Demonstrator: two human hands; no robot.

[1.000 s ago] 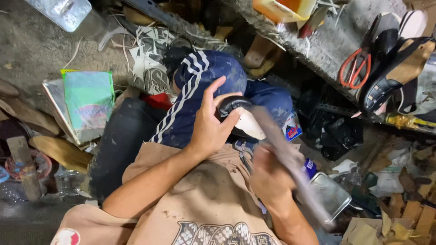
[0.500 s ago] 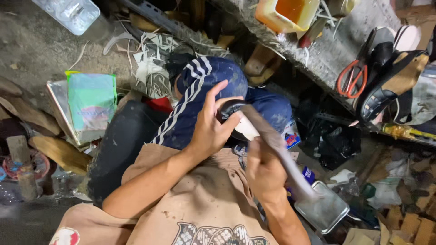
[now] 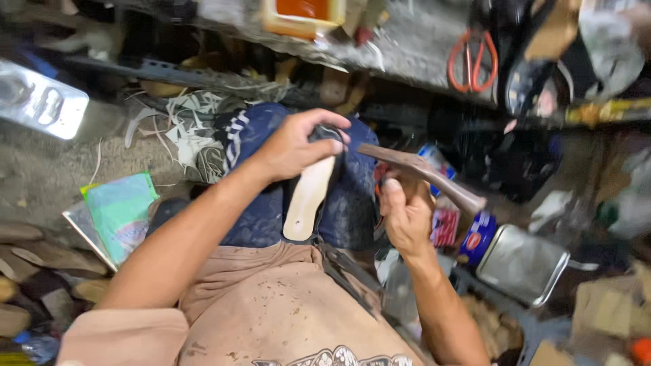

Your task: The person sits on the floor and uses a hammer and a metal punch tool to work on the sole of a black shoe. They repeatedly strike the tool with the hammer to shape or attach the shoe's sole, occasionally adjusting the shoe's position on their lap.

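Note:
My left hand [image 3: 291,146] grips the toe end of a dark shoe with a pale tan insole [image 3: 308,196], resting on my lap over blue trousers [image 3: 261,213]. My right hand [image 3: 405,213] is closed around the wooden handle of a hammer [image 3: 424,175], whose head end points at the shoe's toe just right of my left fingers. The hammer's head is blurred and partly hidden by the shoe and fingers.
A metal tin lid [image 3: 522,264] and small blue tin [image 3: 477,240] lie at the right. Orange-handled scissors [image 3: 471,61] and shoes sit on the upper ledge, with an orange container [image 3: 303,15]. A green packet [image 3: 119,213] and wooden soles [image 3: 34,254] lie left.
The hammer swung from hanging down at the right to point up at the shoe's toe. My left hand shifted on the shoe, exposing the tan insole. The camera view tilted.

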